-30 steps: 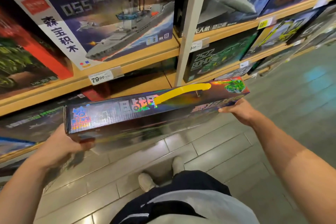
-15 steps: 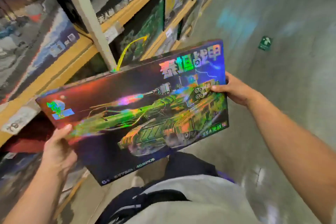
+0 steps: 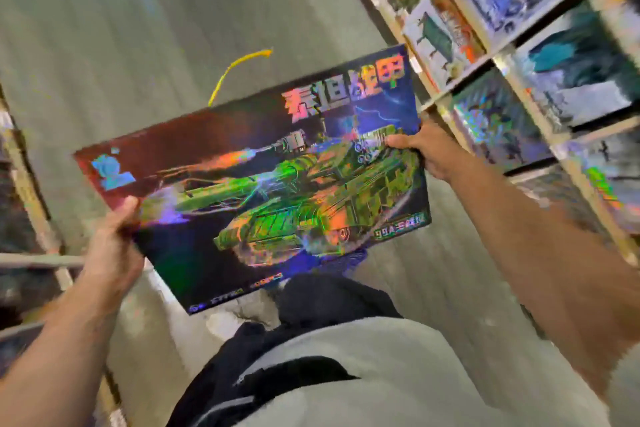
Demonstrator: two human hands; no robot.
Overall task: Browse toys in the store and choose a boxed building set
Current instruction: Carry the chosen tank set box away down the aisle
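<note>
I see the box [image 3: 256,184] stretching from lower left to upper right, my left hand [image 3: 114,246] and right hand [image 3: 426,149] gripping its short ends.

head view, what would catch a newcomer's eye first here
The shiny rainbow-foil box with a green tank on its front fills the middle, face up toward the camera. The left hand holds its left edge and the right hand its right edge. A yellow handle arcs above its top edge, and shelves of more boxes run along the right.
</note>
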